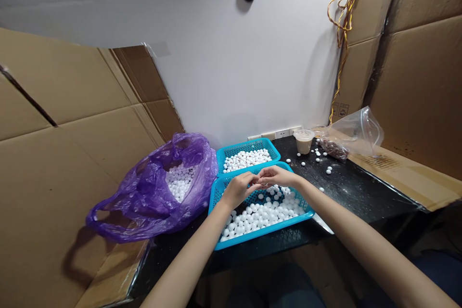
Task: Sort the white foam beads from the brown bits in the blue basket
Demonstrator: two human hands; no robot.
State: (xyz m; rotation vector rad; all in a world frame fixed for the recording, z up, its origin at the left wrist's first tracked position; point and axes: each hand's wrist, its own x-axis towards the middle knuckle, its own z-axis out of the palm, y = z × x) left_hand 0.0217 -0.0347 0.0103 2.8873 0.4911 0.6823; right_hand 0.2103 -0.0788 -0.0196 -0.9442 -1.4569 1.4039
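Observation:
My left hand (pixel 239 188) and my right hand (pixel 277 176) meet over the back part of the near blue basket (pixel 263 232). Fingers of both are pinched together at the tips, and whatever is between them is too small or hidden to name. Below them, many small white rounded pieces (pixel 258 216) fill the front and right of that basket. Directly behind it, a second blue basket (pixel 249 144) holds more white pieces (pixel 247 159), some with darker marks.
At left sits an open purple plastic bag (pixel 144 187) with white pieces (pixel 180 180) inside. A lidded cup (pixel 304 141), loose white pieces (pixel 328 170) and a clear bag (pixel 355 130) with brownish contents are at right. Cardboard panels (pixel 415 82) flank the black table (pixel 361 197).

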